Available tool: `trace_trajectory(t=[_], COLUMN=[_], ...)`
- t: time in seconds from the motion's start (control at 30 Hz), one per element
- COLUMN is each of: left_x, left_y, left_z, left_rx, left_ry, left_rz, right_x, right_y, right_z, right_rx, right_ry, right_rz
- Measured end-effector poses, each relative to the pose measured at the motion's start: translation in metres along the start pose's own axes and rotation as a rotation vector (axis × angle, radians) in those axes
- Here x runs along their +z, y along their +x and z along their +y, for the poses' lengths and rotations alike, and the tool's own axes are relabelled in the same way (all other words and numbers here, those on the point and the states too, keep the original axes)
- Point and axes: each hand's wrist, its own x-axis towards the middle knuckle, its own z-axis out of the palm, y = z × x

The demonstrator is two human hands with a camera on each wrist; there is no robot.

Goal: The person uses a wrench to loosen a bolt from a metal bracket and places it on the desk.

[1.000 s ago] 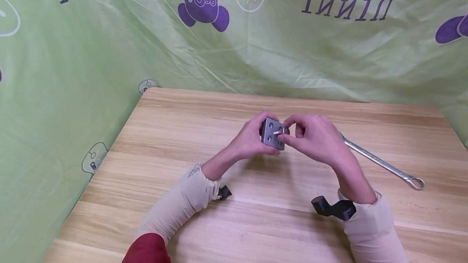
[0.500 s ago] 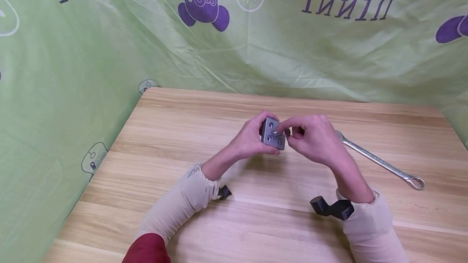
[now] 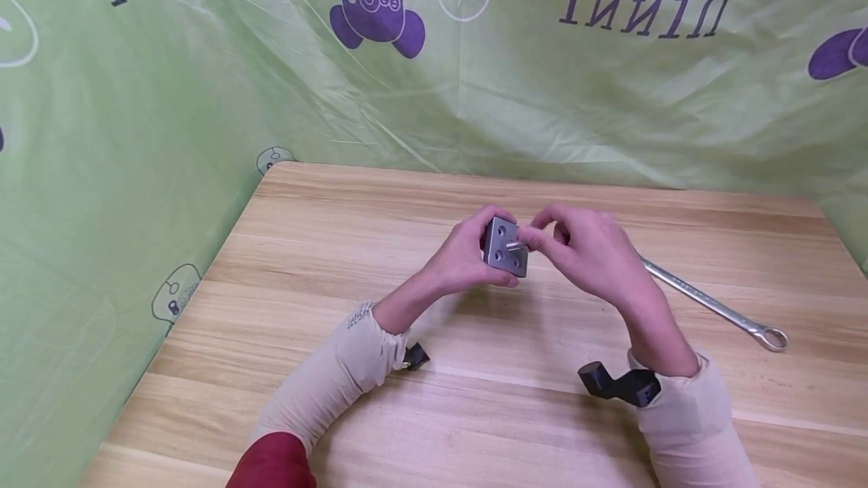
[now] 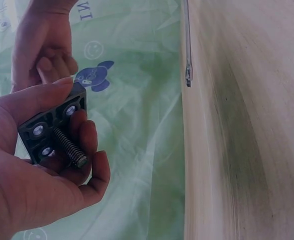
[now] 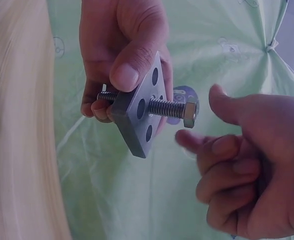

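My left hand [image 3: 468, 254] grips a square grey plate [image 3: 499, 260] by its edges, thumb on one side and curled fingers on the other. Holes show near the plate's corners. A hex bolt [image 5: 169, 108] runs through its middle; the bolt's head and part of the thread stand out on the right side. The threaded end [image 4: 69, 146] juts from the plate's ribbed dark back, beside my left fingers. My right hand [image 5: 257, 160] is close to the bolt head, with thumb and index finger apart around it and a gap visible; its other fingers are curled.
A long combination wrench [image 3: 705, 297] lies on the wooden table [image 3: 475, 413], right of and partly behind my right hand. Green printed cloth [image 3: 515, 119] hangs behind the table and along its left side. Black camera mounts [image 3: 618, 385] sit at both wrists.
My right thumb and index finger were at the bolt head, then the index finger reached over it; now they are spread off the head. The left hand and plate have hardly moved.
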Motion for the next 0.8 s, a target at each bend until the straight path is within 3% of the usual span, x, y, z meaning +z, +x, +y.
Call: trace_trajectory(t=[0.1, 0.23, 0.53, 0.8], left_x=[0.0002, 0.0006, 0.0005, 0.0001], left_y=[-0.0001, 0.0001, 0.0003, 0.0002], left_z=[0.0001, -0.0003, -0.0017, -0.0003], left_rx=[0.002, 0.006, 0.011, -0.008], left_ry=[0.001, 0.0, -0.012, -0.015], left_rz=[0.001, 0.001, 0.001, -0.004], right_x=[-0.0016, -0.001, 0.0017, 0.0], right_y=[0.0009, 0.0015, 0.0024, 0.001], right_z=[0.0009, 0.0018, 0.0006, 0.0003], right_rx=[0.08, 0.109, 0.073, 0.056], right_ry=[-0.042, -0.062, -0.051, 0.025], right_rz=[-0.087, -0.159, -0.109, -0.062])
